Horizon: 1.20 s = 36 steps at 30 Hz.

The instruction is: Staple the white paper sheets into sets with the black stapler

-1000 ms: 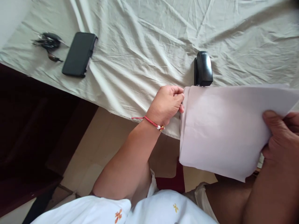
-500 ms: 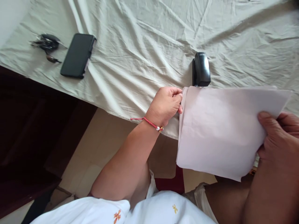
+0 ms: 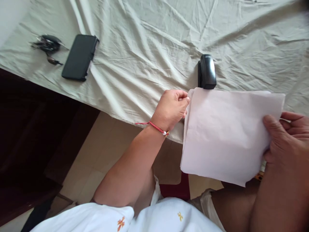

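Observation:
A stack of white paper sheets is held over the table's front edge, its layers slightly out of line along the left side. My left hand, a red cord bracelet on its wrist, pinches the upper left edge of the sheets. At the right side my right hand grips the sheets, thumb on top and other fingers behind, partly hidden. Just beyond the top edge of the paper stands a black stapler, its near end close to the sheets.
A pale, wrinkled cloth covers the table. On its left lie a black phone and a dark bundle that looks like keys or cords. Dark furniture stands at lower left. Below the table edge show a tiled floor and my legs.
The right hand and the paper's right side have shifted left, and the sheets lie flatter. The left hand keeps its pinch almost in place.

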### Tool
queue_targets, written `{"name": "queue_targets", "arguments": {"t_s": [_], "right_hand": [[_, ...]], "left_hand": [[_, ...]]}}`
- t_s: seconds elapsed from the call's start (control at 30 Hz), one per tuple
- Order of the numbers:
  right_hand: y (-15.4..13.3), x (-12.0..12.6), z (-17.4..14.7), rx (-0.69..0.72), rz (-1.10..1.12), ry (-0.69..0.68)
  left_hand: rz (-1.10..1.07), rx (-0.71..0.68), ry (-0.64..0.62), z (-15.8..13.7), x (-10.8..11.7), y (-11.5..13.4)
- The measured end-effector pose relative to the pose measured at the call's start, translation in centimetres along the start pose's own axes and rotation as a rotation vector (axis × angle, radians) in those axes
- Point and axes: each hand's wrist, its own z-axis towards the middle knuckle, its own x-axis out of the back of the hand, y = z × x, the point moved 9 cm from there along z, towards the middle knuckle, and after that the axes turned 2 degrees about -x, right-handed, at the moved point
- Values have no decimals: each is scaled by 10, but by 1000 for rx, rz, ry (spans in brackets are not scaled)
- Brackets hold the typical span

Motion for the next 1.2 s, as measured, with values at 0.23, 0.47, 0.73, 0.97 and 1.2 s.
{"name": "queue_targets", "arguments": {"t_s": [0.23,0.47,0.73,0.97,1.2], "right_hand": [[6,12,7,83,-18,51],[7,14,7,39,47,64],[3,13,4,32,46,59],[3,11,4,43,40,59],[0,10,4,50,31,60]], "left_hand": [[-71,32,-48,-2,-9,-1],[-101,13,-80,0,-12,-2],[-108,-8,-117,0,-17,-1],[-99,-15,-115,-1,-16,1],[-79,25,-100,-2,-16,0]]}}
